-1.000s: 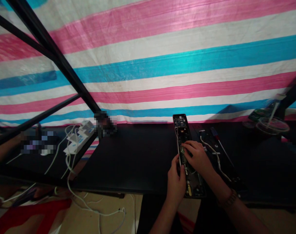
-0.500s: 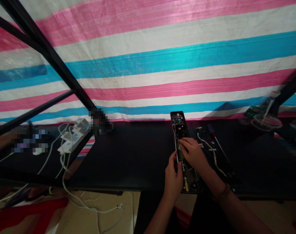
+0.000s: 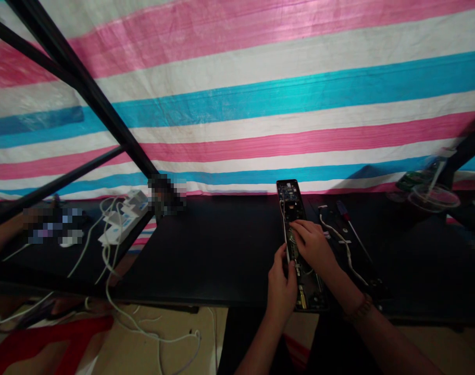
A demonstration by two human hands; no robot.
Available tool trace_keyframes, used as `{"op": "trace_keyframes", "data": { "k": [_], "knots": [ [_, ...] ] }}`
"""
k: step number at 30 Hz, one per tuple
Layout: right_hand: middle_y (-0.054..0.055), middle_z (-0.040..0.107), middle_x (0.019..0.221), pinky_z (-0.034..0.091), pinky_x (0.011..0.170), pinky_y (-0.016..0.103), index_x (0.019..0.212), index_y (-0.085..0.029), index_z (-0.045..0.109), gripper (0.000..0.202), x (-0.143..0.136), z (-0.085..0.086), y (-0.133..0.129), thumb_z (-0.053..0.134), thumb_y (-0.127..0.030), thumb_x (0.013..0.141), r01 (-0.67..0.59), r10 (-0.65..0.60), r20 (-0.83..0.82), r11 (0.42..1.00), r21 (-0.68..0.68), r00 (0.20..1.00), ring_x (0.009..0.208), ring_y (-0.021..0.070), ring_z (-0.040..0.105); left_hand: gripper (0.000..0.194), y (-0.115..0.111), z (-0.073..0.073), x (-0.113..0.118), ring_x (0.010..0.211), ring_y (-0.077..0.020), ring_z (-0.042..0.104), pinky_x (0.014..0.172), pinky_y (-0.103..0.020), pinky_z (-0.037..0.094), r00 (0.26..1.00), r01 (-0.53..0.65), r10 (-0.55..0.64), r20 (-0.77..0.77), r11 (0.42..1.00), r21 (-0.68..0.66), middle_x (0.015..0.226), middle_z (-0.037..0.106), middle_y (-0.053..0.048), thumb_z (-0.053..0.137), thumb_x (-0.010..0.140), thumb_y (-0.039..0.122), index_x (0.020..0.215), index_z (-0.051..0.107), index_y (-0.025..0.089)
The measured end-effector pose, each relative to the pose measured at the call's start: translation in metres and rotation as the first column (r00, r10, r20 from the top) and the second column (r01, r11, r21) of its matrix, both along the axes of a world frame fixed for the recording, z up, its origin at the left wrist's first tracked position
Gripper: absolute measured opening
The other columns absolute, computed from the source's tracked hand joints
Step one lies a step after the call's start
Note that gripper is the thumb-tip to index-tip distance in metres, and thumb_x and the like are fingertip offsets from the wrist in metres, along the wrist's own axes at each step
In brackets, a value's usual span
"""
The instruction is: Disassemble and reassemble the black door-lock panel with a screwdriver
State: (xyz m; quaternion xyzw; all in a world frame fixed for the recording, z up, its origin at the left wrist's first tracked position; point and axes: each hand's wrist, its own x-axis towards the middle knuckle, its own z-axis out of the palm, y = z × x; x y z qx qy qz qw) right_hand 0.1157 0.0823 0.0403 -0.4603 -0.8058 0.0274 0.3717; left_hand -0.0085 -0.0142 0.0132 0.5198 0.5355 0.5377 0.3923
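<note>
A long dark device casing [image 3: 311, 295] with exposed circuit boards and a white wire lies on the black table at the table's front edge. My left hand [image 3: 282, 284] grips the casing's left edge, thumb and fingers on its rim. Over the middle of the casing, my right hand [image 3: 314, 247] has its fingers pressed together on the inner parts; what they pinch, if anything, is too small to make out. Just right of the casing, a white cable [image 3: 347, 254] rests on a dark panel, beside a screwdriver [image 3: 343, 210] with a dark red and blue handle.
A white power strip [image 3: 118, 226] with tangled white cables sits at the left. Another person's arm [image 3: 5, 234] reaches in at the far left. A clear plastic cup [image 3: 433, 198] stands at the back right. Black metal poles [image 3: 104, 109] cross before the striped sheet [image 3: 237, 112].
The whole view has shifted slightly, so everything appears a little further right. Both hands remain at the same places on the casing.
</note>
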Motion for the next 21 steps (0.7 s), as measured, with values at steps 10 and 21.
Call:
{"op": "trace_keyframes", "data": {
  "k": [10, 21],
  "knots": [
    [0.011, 0.072, 0.119, 0.049, 0.097, 0.048, 0.118, -0.021, 0.072, 0.030, 0.016, -0.004, -0.003, 0.050, -0.018, 0.098, -0.131, 0.131, 0.008, 0.991, -0.009, 0.991, 0.112, 0.0273, 0.065, 0.042, 0.000, 0.002, -0.001, 0.117, -0.0218, 0.065, 0.102, -0.035, 0.047, 1.000, 0.016, -0.016, 0.000, 1.000, -0.009, 0.129, 0.068, -0.009, 0.048, 0.099, 0.031, 0.141, 0.050, 0.023],
    [0.013, 0.070, 0.117, 0.049, 0.096, 0.048, 0.116, -0.020, 0.069, 0.025, 0.013, -0.006, -0.008, 0.051, -0.024, 0.099, -0.075, 0.075, -0.041, 0.997, 0.003, 0.996, 0.108, 0.0285, 0.064, 0.041, 0.000, 0.002, -0.001, 0.118, -0.0214, 0.064, 0.103, -0.035, 0.046, 1.000, 0.024, -0.024, -0.004, 1.000, -0.011, 0.130, 0.067, -0.009, 0.048, 0.100, 0.030, 0.141, 0.049, 0.023]
  ]
}}
